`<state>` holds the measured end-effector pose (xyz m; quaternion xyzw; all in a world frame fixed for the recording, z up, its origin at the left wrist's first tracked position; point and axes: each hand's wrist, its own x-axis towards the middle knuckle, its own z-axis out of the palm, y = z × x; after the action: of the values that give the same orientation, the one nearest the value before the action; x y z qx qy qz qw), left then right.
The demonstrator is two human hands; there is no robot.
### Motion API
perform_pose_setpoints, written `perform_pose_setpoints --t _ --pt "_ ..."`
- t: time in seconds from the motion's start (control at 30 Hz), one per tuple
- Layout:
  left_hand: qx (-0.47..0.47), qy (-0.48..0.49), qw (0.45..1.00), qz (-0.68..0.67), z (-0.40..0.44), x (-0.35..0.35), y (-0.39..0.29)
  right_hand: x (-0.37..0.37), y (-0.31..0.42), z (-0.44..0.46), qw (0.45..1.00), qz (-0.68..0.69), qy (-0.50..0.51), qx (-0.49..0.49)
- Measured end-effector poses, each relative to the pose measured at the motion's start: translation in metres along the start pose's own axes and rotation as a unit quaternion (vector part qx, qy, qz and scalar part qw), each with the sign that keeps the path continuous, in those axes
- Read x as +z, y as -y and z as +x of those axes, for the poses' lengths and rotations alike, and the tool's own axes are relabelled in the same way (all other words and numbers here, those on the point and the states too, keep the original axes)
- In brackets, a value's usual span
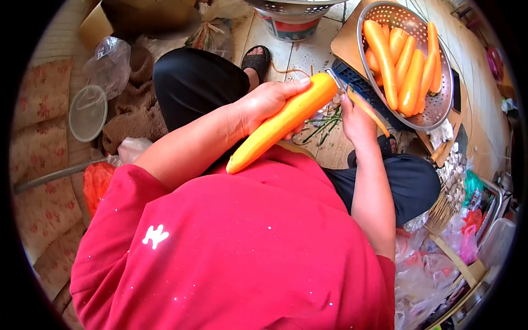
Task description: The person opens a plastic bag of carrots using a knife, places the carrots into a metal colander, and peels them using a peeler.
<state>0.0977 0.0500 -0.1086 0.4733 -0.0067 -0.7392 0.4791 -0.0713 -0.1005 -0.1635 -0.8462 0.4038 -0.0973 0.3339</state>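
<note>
My left hand [270, 105] is closed around a large orange carrot [280, 127], which slants from near my chest up to the right. In my right hand [357, 122] is a metal peeler [333, 77], its head at the carrot's far end. A strip of carrot peel [368, 111] hangs beside the right fingers. Most of the peeler's handle is hidden in my grip. To the right, several smooth orange carrots [381, 60] lie in a metal colander [446, 91].
Green scraps [329, 125] and peelings lie on the tiled floor between my feet. Another colander [297, 7] sits on a bucket [291, 27] ahead. A dark blue crate [357, 88] stands under the colander. Plastic bags [423, 280] fill the lower right; a clear round lid [88, 113] is at left.
</note>
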Motion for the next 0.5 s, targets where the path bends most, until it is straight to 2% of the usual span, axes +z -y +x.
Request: perform_pose_setpoints --t 0.07,0.13,0.2,0.27,0.33,0.4,0.5 --pt "0.008 -0.005 1.000 -0.027 -0.001 0.000 -0.008 0.001 -0.004 0.003 0.999 -0.020 -0.008 -0.024" --pt "0.019 -0.015 0.999 -0.042 0.004 -0.007 -0.012 -0.002 0.006 -0.002 0.999 0.029 -0.009 0.014" --pt "0.025 -0.022 0.997 -0.073 0.011 -0.017 -0.014 -0.001 0.014 -0.011 0.999 0.036 -0.026 -0.023" --pt "0.039 -0.039 0.994 -0.092 0.017 -0.022 -0.015 -0.002 0.032 -0.028 0.991 0.130 -0.022 -0.035" --pt "0.053 -0.054 0.991 -0.111 0.023 -0.028 -0.016 -0.002 0.044 -0.045 0.983 0.128 -0.017 -0.130" --pt "0.051 -0.042 0.979 -0.195 0.027 -0.031 -0.015 -0.002 0.060 -0.058 0.961 0.168 0.007 -0.218" --pt "0.050 -0.088 0.978 -0.183 0.026 -0.024 -0.016 -0.001 0.064 -0.061 0.954 0.130 0.006 -0.271"
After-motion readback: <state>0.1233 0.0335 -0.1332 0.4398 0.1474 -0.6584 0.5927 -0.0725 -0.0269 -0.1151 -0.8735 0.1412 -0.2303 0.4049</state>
